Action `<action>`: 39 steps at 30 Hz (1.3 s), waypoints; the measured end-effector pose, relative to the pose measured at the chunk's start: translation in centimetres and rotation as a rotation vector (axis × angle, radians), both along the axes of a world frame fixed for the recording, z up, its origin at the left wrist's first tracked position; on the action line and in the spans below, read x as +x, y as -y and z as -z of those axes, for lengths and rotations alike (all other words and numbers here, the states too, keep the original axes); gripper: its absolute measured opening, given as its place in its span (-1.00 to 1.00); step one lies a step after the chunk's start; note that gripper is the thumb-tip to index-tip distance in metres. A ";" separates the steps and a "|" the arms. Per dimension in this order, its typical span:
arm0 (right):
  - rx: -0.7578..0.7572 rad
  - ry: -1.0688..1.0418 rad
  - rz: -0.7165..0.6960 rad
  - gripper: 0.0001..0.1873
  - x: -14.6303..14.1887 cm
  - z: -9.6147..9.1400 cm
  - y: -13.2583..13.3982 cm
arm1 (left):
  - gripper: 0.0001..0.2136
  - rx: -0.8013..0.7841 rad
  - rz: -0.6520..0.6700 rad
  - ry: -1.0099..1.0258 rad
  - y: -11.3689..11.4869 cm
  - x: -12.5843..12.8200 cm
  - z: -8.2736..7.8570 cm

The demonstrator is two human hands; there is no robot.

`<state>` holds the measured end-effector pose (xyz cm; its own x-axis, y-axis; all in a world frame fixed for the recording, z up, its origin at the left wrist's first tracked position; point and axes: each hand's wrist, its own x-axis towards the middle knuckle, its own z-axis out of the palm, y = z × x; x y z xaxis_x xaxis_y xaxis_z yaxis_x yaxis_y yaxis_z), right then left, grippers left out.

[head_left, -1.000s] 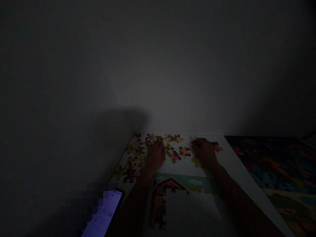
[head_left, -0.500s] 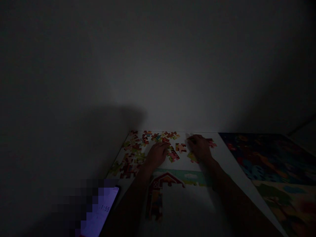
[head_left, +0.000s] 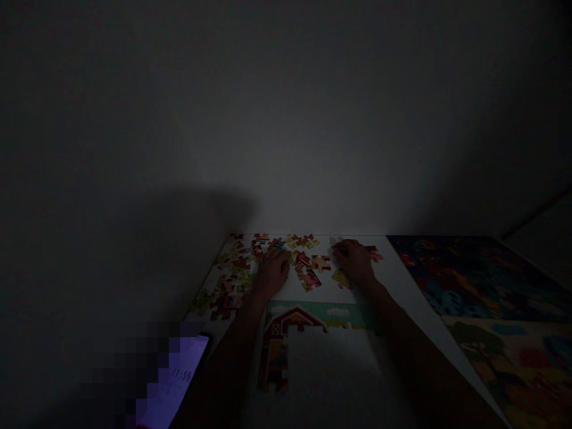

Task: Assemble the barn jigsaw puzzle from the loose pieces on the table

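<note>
The scene is very dark. My left hand (head_left: 271,273) lies palm down among loose jigsaw pieces (head_left: 232,271) scattered at the back left of a white table (head_left: 402,280). My right hand (head_left: 354,262) rests on pieces a little to the right, fingers curled over them. Between the two hands lie a few more pieces (head_left: 308,268). In front of my hands sits a partly joined puzzle (head_left: 290,328) showing a red barn and a strip of sky. Whether either hand grips a piece is too dark to make out.
A lit phone screen (head_left: 179,378) lies at the near left edge of the table. A large colourful picture sheet (head_left: 473,298) covers the right side. A plain wall rises straight behind the table.
The view has drifted, so everything sits slightly lower left in frame. My left hand has slid a little along the loose pieces. My right hand stays on its pieces.
</note>
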<state>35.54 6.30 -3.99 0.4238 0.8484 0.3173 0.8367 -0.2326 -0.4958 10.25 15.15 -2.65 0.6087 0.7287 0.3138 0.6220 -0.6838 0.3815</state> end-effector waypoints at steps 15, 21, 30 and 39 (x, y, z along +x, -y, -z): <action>0.018 0.007 -0.003 -0.71 0.3 0.5 0.0 | -0.63 -0.037 0.137 0.025 0.2 -0.2 -0.2; 0.017 -0.012 0.001 -0.71 0.1 0.2 0.0 | -0.62 0.011 -0.004 0.059 -0.1 0.0 0.4; -0.014 -0.031 0.019 -0.71 -0.1 -0.1 0.1 | -0.65 0.025 -0.107 -0.045 0.0 0.1 0.2; -0.042 0.107 -0.040 -0.68 -1.8 -2.6 0.3 | -0.68 0.049 -0.079 0.054 -0.4 0.2 0.6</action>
<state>33.73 6.01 -1.38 0.3553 0.8772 0.3230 0.8931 -0.2166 -0.3942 10.40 15.52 -3.25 0.5314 0.7567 0.3809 0.6540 -0.6522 0.3833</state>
